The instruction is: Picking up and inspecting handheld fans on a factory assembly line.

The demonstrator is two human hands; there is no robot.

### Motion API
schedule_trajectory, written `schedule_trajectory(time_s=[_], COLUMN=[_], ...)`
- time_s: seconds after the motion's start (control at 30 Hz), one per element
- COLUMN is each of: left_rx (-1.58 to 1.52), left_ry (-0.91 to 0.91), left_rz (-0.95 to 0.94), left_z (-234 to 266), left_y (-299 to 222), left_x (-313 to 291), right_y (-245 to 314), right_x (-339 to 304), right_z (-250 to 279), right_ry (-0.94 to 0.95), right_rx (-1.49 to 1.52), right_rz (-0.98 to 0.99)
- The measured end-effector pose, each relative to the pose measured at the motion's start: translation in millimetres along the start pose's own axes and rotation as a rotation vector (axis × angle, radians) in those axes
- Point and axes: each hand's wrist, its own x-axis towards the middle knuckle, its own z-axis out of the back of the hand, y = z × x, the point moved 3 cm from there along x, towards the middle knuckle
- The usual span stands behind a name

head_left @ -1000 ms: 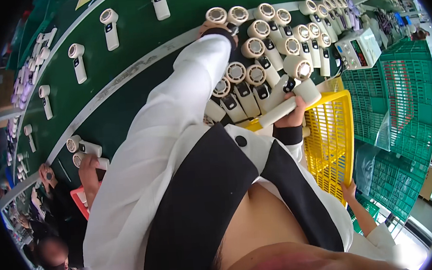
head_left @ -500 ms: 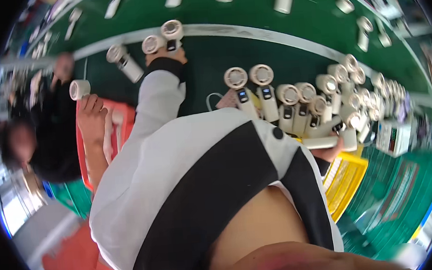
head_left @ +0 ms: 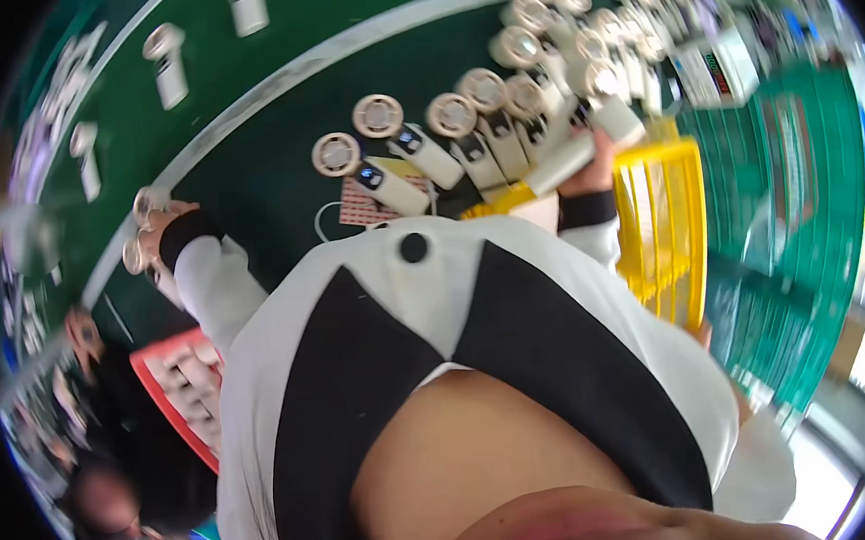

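My left hand, blurred, is at the left of the dark green work surface, its fingers around a white handheld fan with a round grille. A second fan head is just below that hand. My right hand closes on a white handheld fan lying sideways beside a yellow basket. Between my hands, two fans with lit displays, a nearer fan and a farther fan, lean on a pink-patterned piece. Several more fans crowd toward the right.
A pale strip separates my surface from a green belt carrying spaced fans. A red bin of white parts stands at the left, near a co-worker's dark sleeve. Stacked green crates and a white box stand right.
The view has swung to the right, so the fans and yellow basket appear farther left and higher. The bare arm over the red bin no longer shows. Both hands remain at fans.
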Motion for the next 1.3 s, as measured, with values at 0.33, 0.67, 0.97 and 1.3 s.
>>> schedule_trajectory(time_s=[0.33,0.67,0.97,1.3], left_rx=[-0.603,-0.030,0.139,0.048], left_ry=[0.375,0.209,0.267,0.157], left_rz=[-1.411,-2.161,-2.274,-2.140], left_z=[62,41,23,3], left_y=[-263,-301,-309,-311], left_x=[-153,-176,-196,-212], right_y=[3,5,3,5], right_x=[-7,-3,-7,-7], right_z=[2,6,6,7], right_ry=[0.018,0.017,0.028,0.019], right_rx=[0.045,0.155,0.178,0.221], right_rz=[0.089,0.113,0.129,0.091])
